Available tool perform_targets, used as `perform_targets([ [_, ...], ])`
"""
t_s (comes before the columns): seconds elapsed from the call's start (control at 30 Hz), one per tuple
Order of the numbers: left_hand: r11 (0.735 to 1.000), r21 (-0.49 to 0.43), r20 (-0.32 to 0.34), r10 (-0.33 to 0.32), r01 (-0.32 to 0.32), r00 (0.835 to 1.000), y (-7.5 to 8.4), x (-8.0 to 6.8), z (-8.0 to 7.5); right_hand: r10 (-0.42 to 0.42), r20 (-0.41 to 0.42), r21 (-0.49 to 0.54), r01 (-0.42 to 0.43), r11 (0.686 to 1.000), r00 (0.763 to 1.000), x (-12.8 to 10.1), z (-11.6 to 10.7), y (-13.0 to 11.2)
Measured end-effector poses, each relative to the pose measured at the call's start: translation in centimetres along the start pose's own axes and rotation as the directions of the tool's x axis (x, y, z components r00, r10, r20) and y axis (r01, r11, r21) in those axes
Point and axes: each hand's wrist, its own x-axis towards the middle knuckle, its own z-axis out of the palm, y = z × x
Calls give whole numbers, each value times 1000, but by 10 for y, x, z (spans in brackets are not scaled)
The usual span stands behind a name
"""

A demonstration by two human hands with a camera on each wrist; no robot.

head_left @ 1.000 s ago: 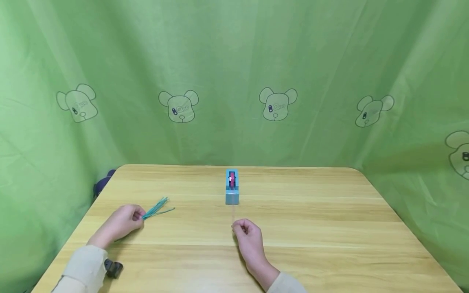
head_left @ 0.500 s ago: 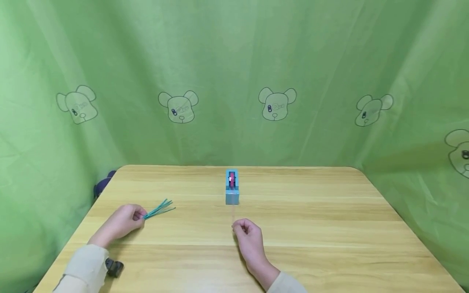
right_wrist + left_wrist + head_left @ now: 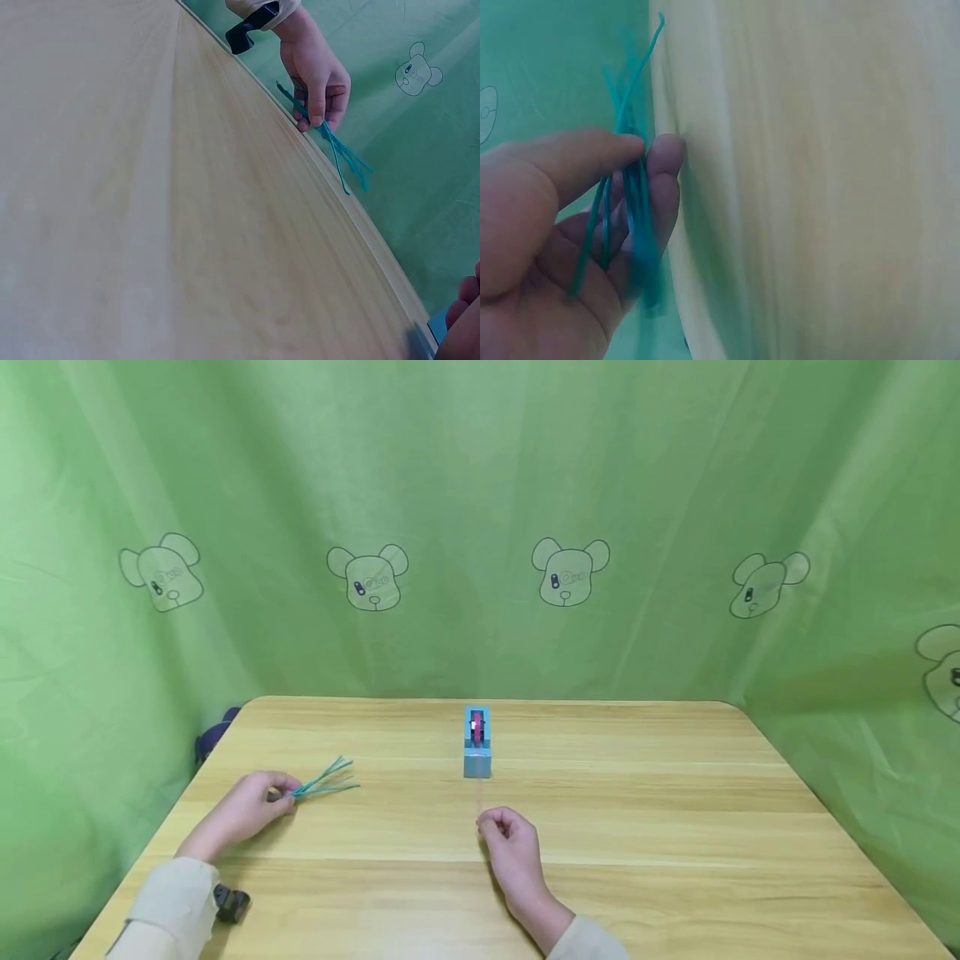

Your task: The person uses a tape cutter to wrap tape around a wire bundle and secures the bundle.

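The left hand pinches a bunch of green ties near the desk's left edge; the right hand pinches tape drawn from the dispenser, uncut, nothing bound.

bright, even light; wrist views blurry

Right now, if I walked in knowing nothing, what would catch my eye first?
Probably the bunch of teal strands fanning out of the left hand, which pinches them near the table's left side. Next, the small blue tape dispenser with a red roll, standing alone at the middle of the far edge. The right hand rests curled in front of it, all against a green bear-printed curtain.
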Motion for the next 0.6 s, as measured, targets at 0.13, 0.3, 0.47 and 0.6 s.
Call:
perform_targets([
  [0.13, 999, 49, 4, -5, 4, 1000, -1, 0, 0, 5, 2, 0, -5, 1000, 1000, -1, 0, -4],
  [0.3, 994, 105, -12, -32, 33, 999, 1, 1, 1, -1, 5, 10, 1, 1000, 1000, -5, 0, -12],
  [0.47, 986, 163, -8, -38, 39, 999, 2, 2, 1, -10, 11, 20, 10, 1000, 1000, -11, -1, -21],
  [0.6, 987, 150, -17, -62, 64, 998, 3, 1, 1, -9, 14, 19, 9, 1000, 1000, -12, -2, -21],
])
